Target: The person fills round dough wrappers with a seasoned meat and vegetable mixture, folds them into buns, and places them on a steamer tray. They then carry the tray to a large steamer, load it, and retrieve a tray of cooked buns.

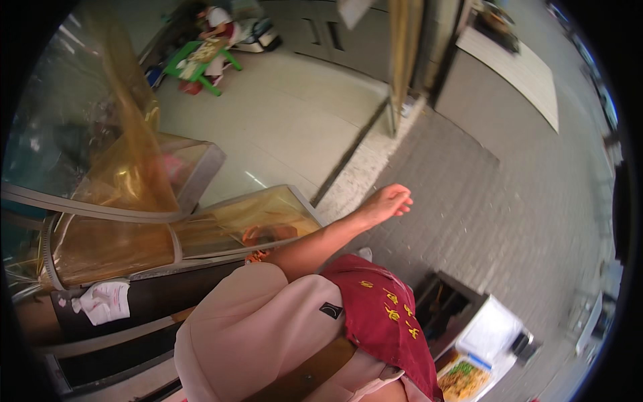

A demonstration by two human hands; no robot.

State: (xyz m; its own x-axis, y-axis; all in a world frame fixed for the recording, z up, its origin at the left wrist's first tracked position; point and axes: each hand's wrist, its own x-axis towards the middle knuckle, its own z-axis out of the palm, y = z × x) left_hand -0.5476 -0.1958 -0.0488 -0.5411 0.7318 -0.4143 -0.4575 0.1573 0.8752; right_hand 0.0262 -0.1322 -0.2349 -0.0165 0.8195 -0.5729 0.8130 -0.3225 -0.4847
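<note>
My left hand (387, 205) hangs in the air at the end of my outstretched forearm, above the paved ground beside a stone doorsill (351, 176). Its fingers are curled in, and nothing shows in them. My right hand is out of view. Below the arm I see my pale pink shirt and a dark red apron (377, 296) with yellow writing. A brown strap (311, 369) crosses the shirt. Close to my forearm is a case with an amber transparent plastic cover (251, 218); a reddish shape behind or reflected in it is unclear.
Indoors, a person (218, 25) sits at a green table (211, 83) bearing pale food pieces. A crumpled white packet (106, 301) lies on a dark ledge at left. At lower right stand a white lid (490, 326) and a tray of food (464, 382). A light-topped counter (527, 75) stands upper right.
</note>
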